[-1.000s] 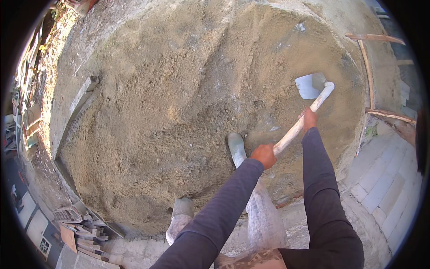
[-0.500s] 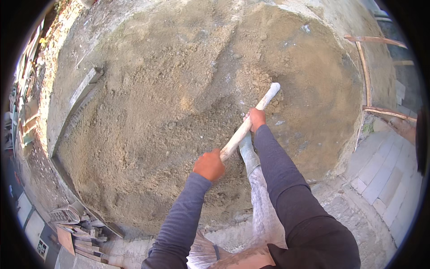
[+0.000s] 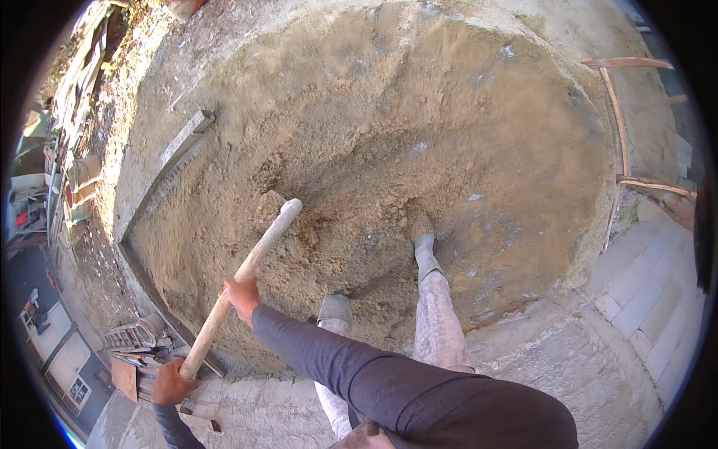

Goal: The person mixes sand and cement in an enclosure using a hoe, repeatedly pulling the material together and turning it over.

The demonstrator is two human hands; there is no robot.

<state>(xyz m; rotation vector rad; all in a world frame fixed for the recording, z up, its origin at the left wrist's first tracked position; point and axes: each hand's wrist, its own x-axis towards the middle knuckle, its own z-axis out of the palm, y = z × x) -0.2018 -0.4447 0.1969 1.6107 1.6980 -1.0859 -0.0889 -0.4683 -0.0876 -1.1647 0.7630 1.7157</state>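
A hoe [image 3: 250, 262] with a pale wooden handle slants from lower left up to the middle left of the soil. Low on the handle, my left hand [image 3: 173, 383] is wrapped round its near end. My right hand [image 3: 242, 299] grips it farther up, the forearm reaching across from the lower right. The hoe's far end rests at a bed of loose brown sandy soil [image 3: 336, 135]; its blade is mostly hidden by clods. My two boots, the right [image 3: 425, 251] farther out than the left [image 3: 335, 308], stand in the soil.
A board [image 3: 161, 168] edges the bed on the left. Scrap wood [image 3: 134, 378] and a grey crate [image 3: 127, 337] lie at lower left. A wooden frame [image 3: 617, 120] stands at the right, near stacked grey slabs [image 3: 651, 292]. Concrete [image 3: 523, 367] borders the near side.
Both hands and the hoe have swung left and nearer my body. The hoe's far end has moved from the right of the bed to its left half. Both boots now show.
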